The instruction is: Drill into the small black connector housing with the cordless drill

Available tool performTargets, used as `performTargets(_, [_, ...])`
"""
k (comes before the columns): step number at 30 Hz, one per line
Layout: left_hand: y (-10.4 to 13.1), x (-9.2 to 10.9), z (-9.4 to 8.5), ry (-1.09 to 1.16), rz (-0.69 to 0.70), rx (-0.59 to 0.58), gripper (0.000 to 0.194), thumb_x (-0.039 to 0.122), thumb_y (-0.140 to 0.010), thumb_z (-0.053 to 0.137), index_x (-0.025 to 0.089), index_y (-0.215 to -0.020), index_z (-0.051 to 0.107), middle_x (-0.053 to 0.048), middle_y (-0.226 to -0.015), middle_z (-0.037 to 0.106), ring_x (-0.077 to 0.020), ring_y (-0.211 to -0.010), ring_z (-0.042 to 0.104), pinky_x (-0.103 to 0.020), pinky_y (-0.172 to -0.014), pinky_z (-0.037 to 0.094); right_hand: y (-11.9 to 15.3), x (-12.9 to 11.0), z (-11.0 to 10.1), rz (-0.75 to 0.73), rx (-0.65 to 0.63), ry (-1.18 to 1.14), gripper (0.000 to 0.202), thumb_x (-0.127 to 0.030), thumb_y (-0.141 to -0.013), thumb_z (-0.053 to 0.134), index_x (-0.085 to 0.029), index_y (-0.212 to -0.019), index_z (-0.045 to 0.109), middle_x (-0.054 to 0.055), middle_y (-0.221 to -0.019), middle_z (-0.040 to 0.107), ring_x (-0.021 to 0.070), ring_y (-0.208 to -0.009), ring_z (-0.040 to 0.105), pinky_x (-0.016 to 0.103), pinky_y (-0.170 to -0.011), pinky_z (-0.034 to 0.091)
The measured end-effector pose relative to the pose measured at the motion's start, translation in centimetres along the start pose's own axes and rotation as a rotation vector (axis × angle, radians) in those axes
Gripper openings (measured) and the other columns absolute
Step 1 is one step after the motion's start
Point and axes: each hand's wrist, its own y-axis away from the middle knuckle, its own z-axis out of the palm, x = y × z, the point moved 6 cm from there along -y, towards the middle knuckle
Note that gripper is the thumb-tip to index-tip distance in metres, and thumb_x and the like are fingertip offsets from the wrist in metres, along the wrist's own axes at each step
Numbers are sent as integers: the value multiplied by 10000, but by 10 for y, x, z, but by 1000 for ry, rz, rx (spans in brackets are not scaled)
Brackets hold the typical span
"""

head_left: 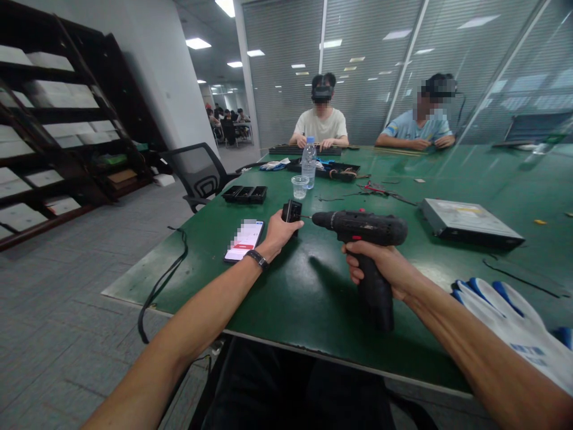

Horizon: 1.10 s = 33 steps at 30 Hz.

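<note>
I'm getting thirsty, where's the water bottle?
In the head view, the water bottle stands beyond your hands, near top centre, just right of the clear plastic cup.

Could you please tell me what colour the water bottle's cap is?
The cap is blue; the head view shows it.

Arms [210,310] extended; left grip [281,232] pinched, right grip [384,260] curled.

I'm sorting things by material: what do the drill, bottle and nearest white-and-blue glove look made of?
Drill: probably hard plastic housing, matte black, molded-looking.
Bottle: likely thin plastic, clear and glossy; the background shows through.
Glove: soft-looking, creased, perhaps coated fabric; its texture is unclear.
</note>
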Motion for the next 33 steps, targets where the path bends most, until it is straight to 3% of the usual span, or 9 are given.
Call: performTargets(33, [0,0,0,-20,15,12,420,214,-691,906,128,-1068,744,-104,-1013,786,-218,-883,694,-337,-833,539,-2,2,-4,3,31,-15,199,-289,-774,863,-159,-817,718,-23,-601,575,122,-457,532,265,-444,514])
